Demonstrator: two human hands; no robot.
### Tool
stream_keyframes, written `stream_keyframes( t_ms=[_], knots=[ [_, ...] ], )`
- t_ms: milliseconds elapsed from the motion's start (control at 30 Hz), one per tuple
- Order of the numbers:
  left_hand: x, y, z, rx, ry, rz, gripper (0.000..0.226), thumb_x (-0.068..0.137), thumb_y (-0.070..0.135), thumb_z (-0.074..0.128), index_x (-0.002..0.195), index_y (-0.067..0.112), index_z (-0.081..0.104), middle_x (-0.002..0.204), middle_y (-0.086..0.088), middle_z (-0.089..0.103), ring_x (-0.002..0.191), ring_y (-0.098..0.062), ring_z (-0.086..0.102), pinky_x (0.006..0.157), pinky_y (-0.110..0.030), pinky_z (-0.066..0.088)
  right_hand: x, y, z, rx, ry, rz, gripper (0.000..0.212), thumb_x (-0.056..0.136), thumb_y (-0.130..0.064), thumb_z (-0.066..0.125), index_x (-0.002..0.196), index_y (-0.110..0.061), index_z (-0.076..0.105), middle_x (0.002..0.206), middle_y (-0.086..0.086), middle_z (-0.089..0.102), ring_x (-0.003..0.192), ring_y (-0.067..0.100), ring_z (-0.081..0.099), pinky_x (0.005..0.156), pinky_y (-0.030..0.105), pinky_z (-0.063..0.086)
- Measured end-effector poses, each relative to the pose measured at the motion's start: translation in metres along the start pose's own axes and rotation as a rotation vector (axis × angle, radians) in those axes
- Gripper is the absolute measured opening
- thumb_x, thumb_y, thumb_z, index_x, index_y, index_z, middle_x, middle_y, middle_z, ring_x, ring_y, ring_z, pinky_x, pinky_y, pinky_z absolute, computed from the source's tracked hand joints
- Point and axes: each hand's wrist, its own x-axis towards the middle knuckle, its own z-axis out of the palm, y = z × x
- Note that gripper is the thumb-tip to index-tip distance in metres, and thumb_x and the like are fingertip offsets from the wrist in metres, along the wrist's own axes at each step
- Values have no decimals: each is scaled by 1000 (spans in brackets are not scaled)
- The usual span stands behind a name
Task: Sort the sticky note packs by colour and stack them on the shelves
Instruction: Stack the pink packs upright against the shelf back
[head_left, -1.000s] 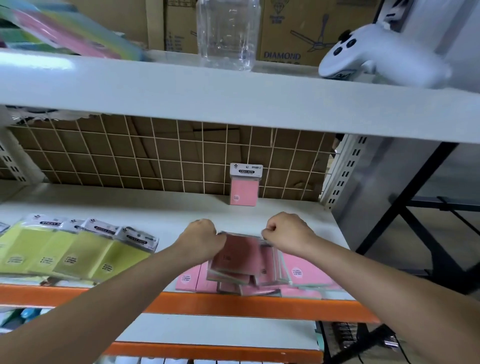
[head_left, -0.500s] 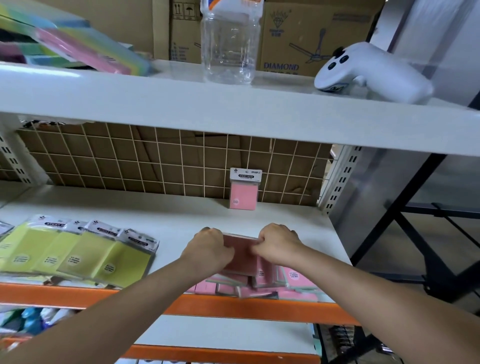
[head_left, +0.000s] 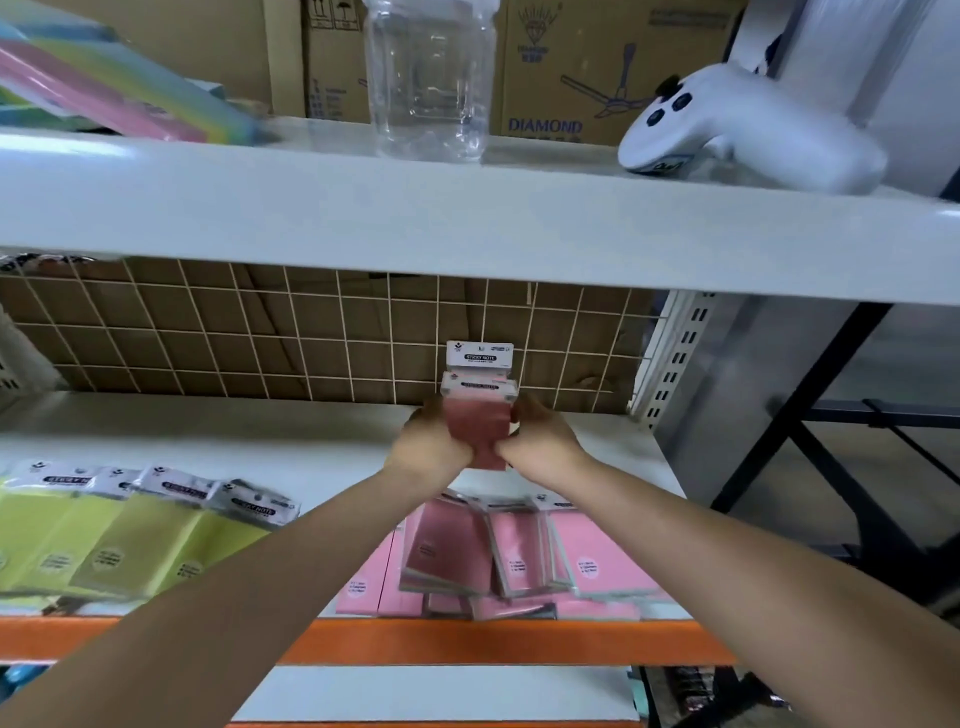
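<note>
Both hands hold a small bundle of pink sticky note packs upright over the back of the middle shelf. My left hand grips its left side and my right hand grips its right side. Just behind the bundle a single pink pack stands against the wire grid; only its white header shows. Several loose pink packs lie in a heap at the shelf's front edge. A fanned row of yellow-green packs lies at the front left.
The upper shelf overhangs closely and carries a clear plastic jar, a white controller, cardboard boxes and mixed coloured packs at left. An orange beam edges the shelf front. A perforated upright stands at the right.
Both hands lifted a bundle of pink packs off the front heap and carried it back toward the standing pink pack at the grid, turning it upright.
</note>
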Motion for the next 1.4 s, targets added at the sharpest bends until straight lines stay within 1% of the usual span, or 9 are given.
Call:
stream_keyframes(
  t_ms=[100,267,400,567,733,867,1033,1200,1400],
  knots=[
    [18,3,8,-45,-8,-41,35,88,8,53,123,6,45,113,-13,61,106,-30,59,75,-30,43,14,2,7,49,-16,62,38,80,-15,54,117,-16,46,103,10,67,90,31,64,64,30,47],
    [46,-3,18,-278,-75,-53,46,76,2,55,118,20,53,116,-2,64,102,-22,60,85,-31,51,31,2,16,103,-59,43,43,85,-4,44,126,-11,50,118,12,64,103,32,61,77,33,52],
    [55,-7,24,-444,-160,-34,45,88,-1,49,122,29,45,113,3,58,93,-15,49,80,-22,37,44,4,19,92,-84,63,44,88,-5,41,131,-10,52,126,14,61,111,30,58,81,29,45],
    [68,-13,34,-447,-206,-14,49,78,5,51,119,32,48,125,-2,59,112,-20,52,100,-32,42,51,11,22,140,-121,81,41,89,-6,53,130,-10,54,125,11,61,113,27,55,87,29,45],
    [77,-15,32,-464,-239,-25,46,91,-6,43,122,27,46,104,4,58,91,-9,52,97,-31,42,65,19,42,170,-137,97,45,91,-32,56,132,-16,45,123,6,61,110,25,58,77,26,42],
    [82,-24,33,-430,-269,-50,41,93,5,47,130,23,46,116,-2,59,108,-22,53,100,-37,41,72,20,48,158,-167,131,53,89,-40,54,134,-14,42,121,7,62,107,24,59,76,28,43],
    [96,-41,41,-419,-298,-118,34,94,22,44,127,28,47,112,-5,62,90,-19,53,65,-25,41,73,21,50,150,-183,159,59,84,-45,62,132,-15,45,120,8,63,105,23,60,74,27,43],
    [119,-60,62,-416,-269,-190,51,84,40,40,131,19,48,119,-10,62,115,-30,55,88,-34,44,82,31,53,156,-177,146,89,57,-71,61,132,-23,49,118,-1,65,105,18,61,86,30,50],
    [70,-27,27,-266,-214,-206,41,99,34,37,126,9,54,127,-17,57,119,-31,51,88,-32,43,51,14,26,114,-183,191,68,89,-37,60,145,-17,27,127,4,57,104,21,57,77,27,48]
  ],
)
